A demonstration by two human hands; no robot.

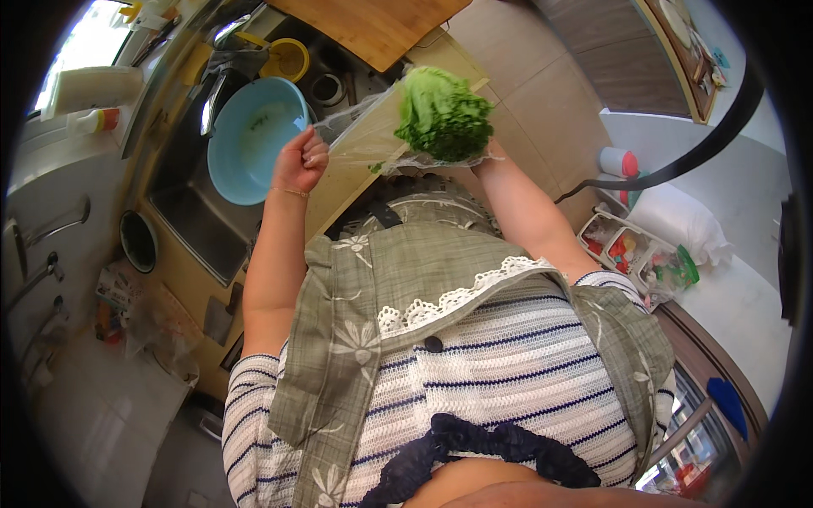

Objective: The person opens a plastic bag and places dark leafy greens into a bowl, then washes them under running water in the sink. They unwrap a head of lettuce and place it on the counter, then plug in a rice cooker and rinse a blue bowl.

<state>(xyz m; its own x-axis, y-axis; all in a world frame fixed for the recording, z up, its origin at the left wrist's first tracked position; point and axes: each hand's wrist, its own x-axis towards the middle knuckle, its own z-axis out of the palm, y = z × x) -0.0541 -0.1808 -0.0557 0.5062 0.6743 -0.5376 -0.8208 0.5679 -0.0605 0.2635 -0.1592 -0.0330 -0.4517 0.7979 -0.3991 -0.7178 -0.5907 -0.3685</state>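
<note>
A head of green leafy lettuce [444,114] rests upright on my right hand [486,155], which is mostly hidden beneath it and some clear plastic. My left hand [303,159] is closed on the stretched end of a clear plastic bag [365,130] that runs across to the lettuce. Just beyond the left hand, a light blue plastic basin [248,152] with a little water and green bits in it stands over the steel sink [197,222]. A small green leaf piece [376,167] hangs near the lower edge of the plastic.
A wooden cutting board [381,25] lies past the sink, near a yellow strainer [286,60] and a faucet [213,105]. A cleaver [222,314] lies on the left counter by bagged items. At the right are a white basket [610,235] of packets and a white bag [676,222].
</note>
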